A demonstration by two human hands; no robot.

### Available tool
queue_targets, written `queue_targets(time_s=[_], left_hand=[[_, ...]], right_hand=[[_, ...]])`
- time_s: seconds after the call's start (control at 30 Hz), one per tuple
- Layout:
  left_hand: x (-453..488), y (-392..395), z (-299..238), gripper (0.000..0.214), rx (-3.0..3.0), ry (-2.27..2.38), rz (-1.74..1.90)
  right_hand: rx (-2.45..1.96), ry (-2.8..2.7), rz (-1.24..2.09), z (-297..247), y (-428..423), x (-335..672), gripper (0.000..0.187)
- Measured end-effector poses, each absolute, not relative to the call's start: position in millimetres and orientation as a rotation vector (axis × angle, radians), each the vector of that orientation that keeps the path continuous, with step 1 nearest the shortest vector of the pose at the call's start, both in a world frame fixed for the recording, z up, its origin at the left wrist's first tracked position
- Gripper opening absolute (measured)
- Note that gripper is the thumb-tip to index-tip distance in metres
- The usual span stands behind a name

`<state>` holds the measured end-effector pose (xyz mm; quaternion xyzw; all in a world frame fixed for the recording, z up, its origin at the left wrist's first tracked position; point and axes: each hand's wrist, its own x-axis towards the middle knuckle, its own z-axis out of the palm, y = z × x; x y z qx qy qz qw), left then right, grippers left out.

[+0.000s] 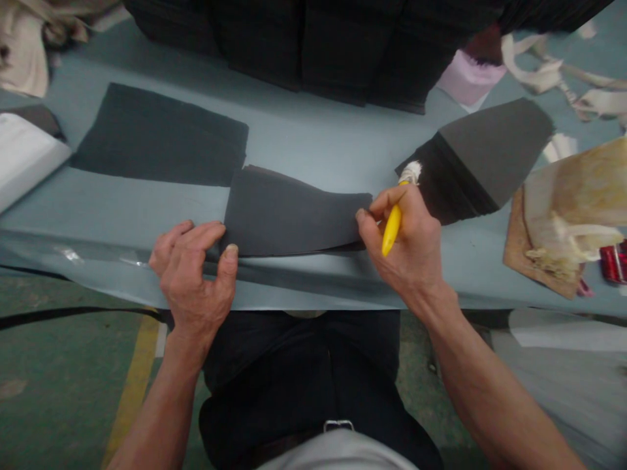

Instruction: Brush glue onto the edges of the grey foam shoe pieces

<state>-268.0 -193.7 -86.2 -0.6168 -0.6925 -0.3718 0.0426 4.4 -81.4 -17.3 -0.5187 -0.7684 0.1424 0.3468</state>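
A dark grey flat piece (294,215), its material unclear, lies at the near side of the table, with the edge of another layer showing beneath it. My left hand (196,274) grips its lower left corner between thumb and fingers. In my right hand (409,238) is a brush (392,230) with a yellow handle, its whitish tip pointing away from me. The thumb and index finger of that hand also pinch the piece's right end. Another dark piece (164,137) lies flat to the left, touching or nearly touching the first. Beyond my right hand is a fanned stack of dark pieces (494,153).
Tall dark stacks (323,46) stand along the back of the blue-green table (313,287). At right, a yellowish, glue-stained container (582,189) sits on a brown board (519,251) beside a red object (613,262). Pale strips (543,72) lie behind it; a white bundle (27,156) is at left.
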Motion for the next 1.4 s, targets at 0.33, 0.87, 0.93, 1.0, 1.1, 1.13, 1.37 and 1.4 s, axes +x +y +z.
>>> queue_targets(time_s=[0.33,0.87,0.93,1.0,1.1,1.13,1.37,1.4], left_hand=[[-272,-188,-92,0.029,-1.922,-1.944,-1.214],[-267,-189,-85,0.032,-1.917,-2.005,-1.229],[-266,-189,-85,0.032,-1.910,-2.011,-1.219],[-265,-189,-84,0.032,-1.898,-2.030,-1.197],[-263,-189,-83,0.030,-1.872,-2.065,-1.187],[-263,-189,-83,0.029,-1.865,-2.082,-1.184],[-260,-190,-80,0.030,-1.840,-2.142,-1.163],[-260,-191,-80,0.030,-1.850,-2.145,-1.152]], right_hand=[[-1.358,-1.977,0.452,-17,-86,16,0.015],[-1.461,-1.919,0.518,-30,-93,19,0.019],[-1.470,-1.909,0.516,-31,-94,19,0.016],[-1.465,-1.907,0.511,-32,-95,19,0.016],[-1.455,-1.909,0.492,-32,-95,19,0.015],[-1.459,-1.912,0.482,-32,-96,19,0.015],[-1.489,-1.940,0.411,-33,-98,19,0.015],[-1.491,-1.942,0.405,-33,-99,19,0.015]])
